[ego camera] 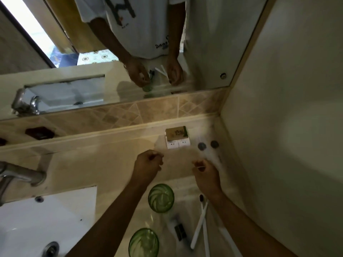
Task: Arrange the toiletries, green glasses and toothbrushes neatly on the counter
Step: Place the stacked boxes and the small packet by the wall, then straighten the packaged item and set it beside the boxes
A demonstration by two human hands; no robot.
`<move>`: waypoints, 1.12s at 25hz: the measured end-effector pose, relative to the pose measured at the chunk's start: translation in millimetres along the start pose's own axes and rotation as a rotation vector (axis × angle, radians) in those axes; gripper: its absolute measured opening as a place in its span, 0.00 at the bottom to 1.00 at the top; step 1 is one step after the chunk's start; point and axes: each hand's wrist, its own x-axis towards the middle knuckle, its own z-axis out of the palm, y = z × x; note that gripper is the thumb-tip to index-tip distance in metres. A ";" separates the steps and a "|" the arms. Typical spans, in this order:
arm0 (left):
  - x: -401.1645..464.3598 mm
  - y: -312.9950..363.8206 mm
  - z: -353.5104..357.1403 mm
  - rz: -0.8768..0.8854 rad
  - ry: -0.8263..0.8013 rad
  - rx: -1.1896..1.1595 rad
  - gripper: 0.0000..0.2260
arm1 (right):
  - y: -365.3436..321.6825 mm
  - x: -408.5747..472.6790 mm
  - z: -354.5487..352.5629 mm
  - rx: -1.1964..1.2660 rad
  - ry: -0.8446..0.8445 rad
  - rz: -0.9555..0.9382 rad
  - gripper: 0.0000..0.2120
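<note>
Two green glasses stand on the beige counter [111, 164], one [161, 198] between my forearms and one [143, 242] nearer me. To their right lie two white toothbrushes [201, 219], crossed, beside a small dark packet [180, 232]. Small white toiletry boxes [178, 139] sit against the back ledge. Right of them are two blurred bottles with dark round caps [202, 146]. My left hand [148, 164] is a closed fist above the counter, and nothing shows in it. My right hand [206, 173] has its fingers curled on a thin pale stick [199, 166].
A white sink [46, 219] with a metal tap [20, 176] fills the lower left. A mirror [74, 86] spans the back above a tiled strip. A plain wall [287, 127] closes the counter on the right. A dark dish [39, 133] sits on the back ledge.
</note>
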 end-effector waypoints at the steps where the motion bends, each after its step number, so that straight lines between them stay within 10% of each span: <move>1: -14.1 2.8 -1.2 0.008 -0.013 -0.028 0.08 | -0.2 -11.9 -3.6 -0.004 0.001 -0.012 0.09; 16: -160.8 -64.0 42.8 -0.087 -0.255 -0.012 0.09 | 61.9 -119.4 -34.5 -0.060 0.093 -0.017 0.08; 22: -203.4 -131.3 49.4 0.042 -0.211 0.445 0.07 | 87.8 -147.1 -9.1 -0.377 -0.244 0.097 0.13; 28: -212.3 -168.6 49.6 -0.119 -0.267 0.427 0.19 | 82.6 -163.1 12.3 -0.477 -0.304 -0.026 0.18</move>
